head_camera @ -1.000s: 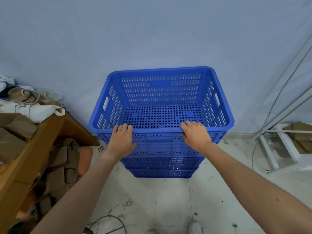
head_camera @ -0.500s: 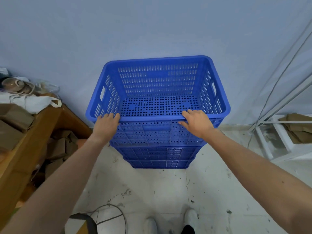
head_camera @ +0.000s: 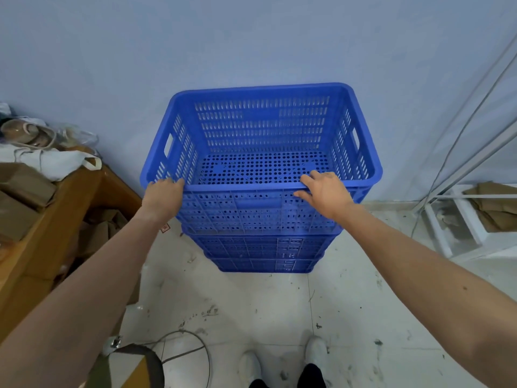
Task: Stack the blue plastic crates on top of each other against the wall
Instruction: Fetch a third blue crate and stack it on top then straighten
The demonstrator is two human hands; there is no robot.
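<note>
1 head-worn wide-angle view looks forward and down, close over the stacked blue crates at 12 o'clock, facing the wall.

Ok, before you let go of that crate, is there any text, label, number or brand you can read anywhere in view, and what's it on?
No text can be read anywhere in view.
Small red-marked scrap on the floor beside the left wrist: too small and blurred to read.
Top blue crate and the crates under it: no label or brand shows.
Brown cardboard pieces on the left: no print visible.
</note>
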